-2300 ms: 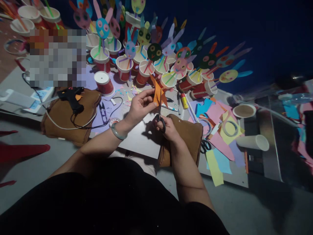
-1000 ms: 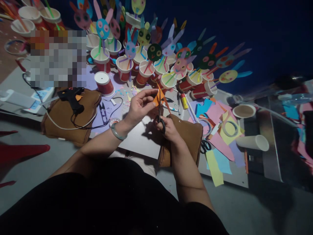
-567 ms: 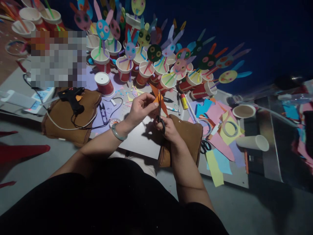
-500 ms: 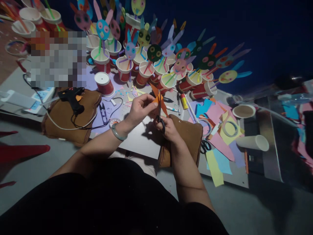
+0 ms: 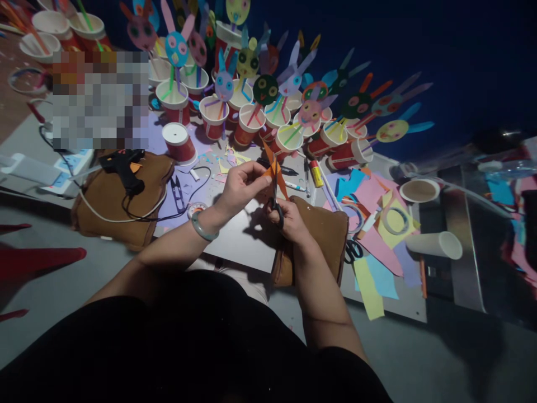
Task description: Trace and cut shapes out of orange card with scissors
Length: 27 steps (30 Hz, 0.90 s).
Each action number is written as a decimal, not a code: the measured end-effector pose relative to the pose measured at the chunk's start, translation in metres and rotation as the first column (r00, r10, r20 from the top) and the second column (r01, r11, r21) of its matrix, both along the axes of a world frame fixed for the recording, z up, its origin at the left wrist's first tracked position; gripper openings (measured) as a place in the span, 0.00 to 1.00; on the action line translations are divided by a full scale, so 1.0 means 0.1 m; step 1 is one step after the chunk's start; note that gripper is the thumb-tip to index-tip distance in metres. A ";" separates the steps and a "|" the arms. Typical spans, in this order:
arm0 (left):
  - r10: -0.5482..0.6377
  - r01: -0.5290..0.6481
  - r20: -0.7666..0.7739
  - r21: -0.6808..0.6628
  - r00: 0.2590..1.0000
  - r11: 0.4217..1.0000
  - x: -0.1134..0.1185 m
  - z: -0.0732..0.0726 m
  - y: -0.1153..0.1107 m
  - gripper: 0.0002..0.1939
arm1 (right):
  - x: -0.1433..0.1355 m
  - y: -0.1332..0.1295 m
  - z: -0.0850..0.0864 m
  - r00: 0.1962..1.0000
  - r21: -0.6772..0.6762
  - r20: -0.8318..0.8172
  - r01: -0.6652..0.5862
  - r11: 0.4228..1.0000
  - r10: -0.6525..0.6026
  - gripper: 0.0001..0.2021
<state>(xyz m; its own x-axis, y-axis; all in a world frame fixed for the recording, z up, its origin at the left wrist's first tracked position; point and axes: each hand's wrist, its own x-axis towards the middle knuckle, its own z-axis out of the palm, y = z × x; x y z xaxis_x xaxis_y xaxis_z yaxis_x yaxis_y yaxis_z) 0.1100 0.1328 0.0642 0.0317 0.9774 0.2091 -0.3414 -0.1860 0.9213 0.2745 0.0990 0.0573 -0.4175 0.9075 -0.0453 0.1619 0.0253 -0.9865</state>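
Between its thumb and fingers my left hand (image 5: 243, 187) pinches a piece of orange paper (image 5: 282, 182). My right hand (image 5: 289, 219) is wrapped round the handles of dark scissors (image 5: 274, 204), whose blades point away from me and lie across the orange paper. Both hands are above a white sheet (image 5: 239, 238) near the table's front edge. A brown cushion (image 5: 321, 232) lies under my right wrist. Markers (image 5: 283, 168) and a yellow glue stick (image 5: 316, 173) are just beyond the hands.
Red paper cups (image 5: 249, 126) with paper rabbit faces on straws fill the back. A black glue gun (image 5: 126, 170) rests on another brown cushion (image 5: 100, 210) at left. Coloured paper scraps (image 5: 380, 246), a tape roll (image 5: 395, 220) and a white cup (image 5: 444, 245) are at right.
The orange paper has shifted and turned slightly at the scissor blades, and its upper tip now stands more upright. Both hands have stayed nearly in place.
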 end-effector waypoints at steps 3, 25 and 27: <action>0.009 -0.009 0.000 0.012 1.000 1.000 0.00 0.01 0.00 0.12 | 0.00 0.00 0.00 1.000 -0.008 0.000 0.000 1.000 0.000 0.29; 0.005 -0.005 -0.004 -0.015 1.000 1.000 -0.02 0.05 -0.02 0.16 | 0.00 0.01 -0.03 1.000 -0.002 -0.009 0.002 1.000 -0.002 0.27; 0.005 -0.005 0.001 -0.011 1.000 1.000 -0.02 0.05 -0.02 0.16 | 0.00 0.01 -0.03 1.000 0.004 -0.013 0.002 1.000 -0.002 0.27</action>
